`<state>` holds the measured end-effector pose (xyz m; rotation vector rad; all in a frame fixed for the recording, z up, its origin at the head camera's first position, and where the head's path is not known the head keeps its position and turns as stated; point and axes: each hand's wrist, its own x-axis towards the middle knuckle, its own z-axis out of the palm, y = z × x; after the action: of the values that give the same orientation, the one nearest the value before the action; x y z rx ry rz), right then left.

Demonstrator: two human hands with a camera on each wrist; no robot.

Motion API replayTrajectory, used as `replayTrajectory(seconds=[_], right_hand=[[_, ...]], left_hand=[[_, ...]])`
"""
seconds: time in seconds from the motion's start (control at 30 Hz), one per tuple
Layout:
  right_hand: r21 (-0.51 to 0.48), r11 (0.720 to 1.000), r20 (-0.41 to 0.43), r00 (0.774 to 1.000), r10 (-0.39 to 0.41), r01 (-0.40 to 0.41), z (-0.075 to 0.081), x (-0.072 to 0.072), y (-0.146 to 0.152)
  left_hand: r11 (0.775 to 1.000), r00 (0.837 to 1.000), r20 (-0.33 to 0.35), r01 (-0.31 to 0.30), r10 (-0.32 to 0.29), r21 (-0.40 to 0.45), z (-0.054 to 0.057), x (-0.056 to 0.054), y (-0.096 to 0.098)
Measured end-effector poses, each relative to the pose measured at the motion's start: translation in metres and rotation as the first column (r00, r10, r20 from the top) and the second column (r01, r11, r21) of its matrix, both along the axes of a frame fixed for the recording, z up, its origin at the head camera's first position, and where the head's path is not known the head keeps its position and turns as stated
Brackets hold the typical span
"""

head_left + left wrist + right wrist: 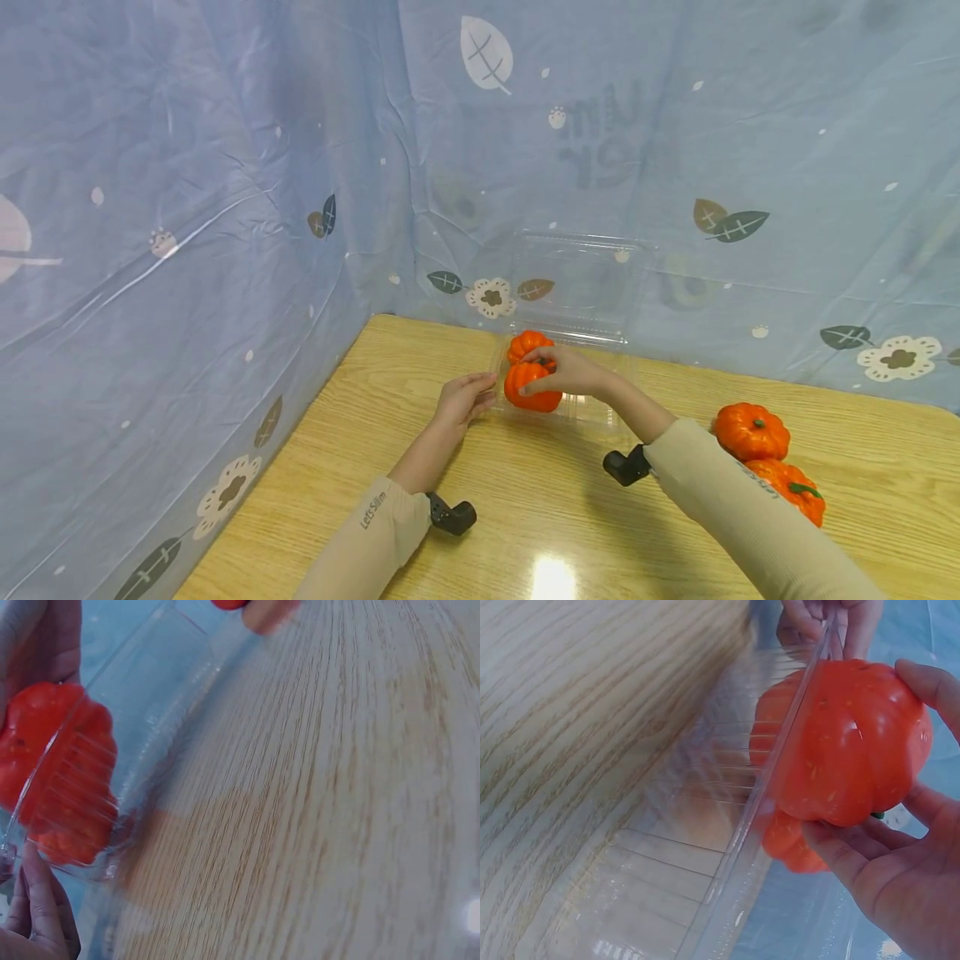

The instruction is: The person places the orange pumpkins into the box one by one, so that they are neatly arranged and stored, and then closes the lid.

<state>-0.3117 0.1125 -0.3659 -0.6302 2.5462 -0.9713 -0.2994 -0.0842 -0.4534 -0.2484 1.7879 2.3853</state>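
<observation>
My right hand [567,372] grips a small orange-red toy pumpkin [534,398] from above, thumb on one side and fingers on the other. That pumpkin sits in the left part of a clear plastic clamshell box [596,408], level with its front rim. Just behind it in the box is another orange pumpkin [527,340], partly covered by my fingers. My left hand [459,402] pinches the left side of the box; in the left wrist view its fingers [45,911] meet the rim.
The box's transparent lid [573,279] stands raised against the blue patterned cloth [787,167] behind the wooden table [540,500]. To the right lie two more orange pumpkins, one farther back [752,429] and one nearer [798,492], partly behind my right sleeve [738,492].
</observation>
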Motion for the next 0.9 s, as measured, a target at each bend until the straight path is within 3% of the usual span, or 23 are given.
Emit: replayTrajectory(seconds=[0.2, 0.5, 0.7, 0.9], right_hand=[[-0.005, 1.0, -0.003, 1.0, 0.009, -0.009, -0.006, -0.005, 0.001], [-0.086, 0.996, 0.013, 1.0, 0.022, -0.021, -0.009, -0.003, 0.0], [-0.181, 0.984, 0.092, 0.996, 0.017, 0.0, -0.014, -0.004, -0.001], [-0.193, 0.981, 0.109, 0.994, -0.015, 0.036, -0.019, -0.003, -0.002]], left_hand=[[1.0, 0.998, 0.063, -0.015, 0.016, -0.019, 0.007, 0.001, 0.002], [1.0, 0.998, 0.06, -0.014, 0.015, -0.01, 0.009, 0.003, 0.001], [1.0, 0.999, 0.052, -0.009, 0.009, -0.007, 0.007, 0.002, 0.001], [1.0, 0.998, 0.054, -0.019, 0.019, 0.0, 0.006, 0.001, 0.002]])
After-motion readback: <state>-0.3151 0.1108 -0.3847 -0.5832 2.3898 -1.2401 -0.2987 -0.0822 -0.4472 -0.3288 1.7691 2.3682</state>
